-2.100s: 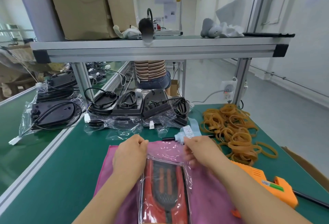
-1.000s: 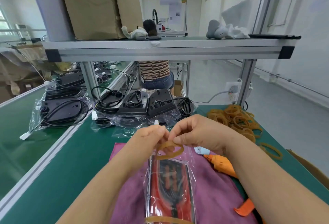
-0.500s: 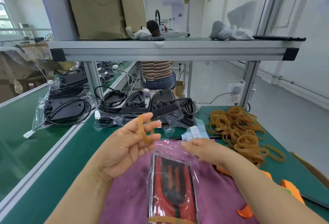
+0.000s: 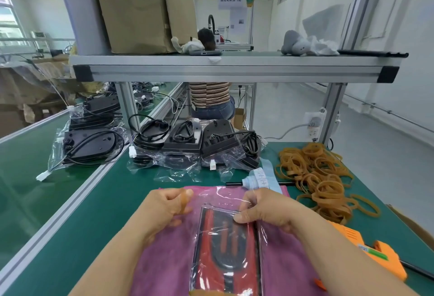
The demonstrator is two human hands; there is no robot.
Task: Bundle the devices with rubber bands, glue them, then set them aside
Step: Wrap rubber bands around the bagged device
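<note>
Right hand (image 4: 265, 211) pinches the loose top of the bag (image 4: 234, 198), thumb down on the film at the upper right corner of the device (image 4: 225, 248). My left hand (image 4: 164, 211) is curled round a band (image 4: 184, 198), just off the device's upper left.

The device lies flat on the cloth (image 4: 164, 262) at lower centre of the frame, its long side running toward me. A second band (image 4: 206, 293) crosses its near end at the bottom edge.

It looks like a stiff, fairly light slab, so I expect it to lift easily. The bag is the trouble: thin, slick and apt to slide over the shell. I'd grip the hard long edges through the film, not the empty flap. Then I'd fold that flap down and stretch the band over the top end. The band is soft and springy, and could snap off my fingers if released too soon.
</note>
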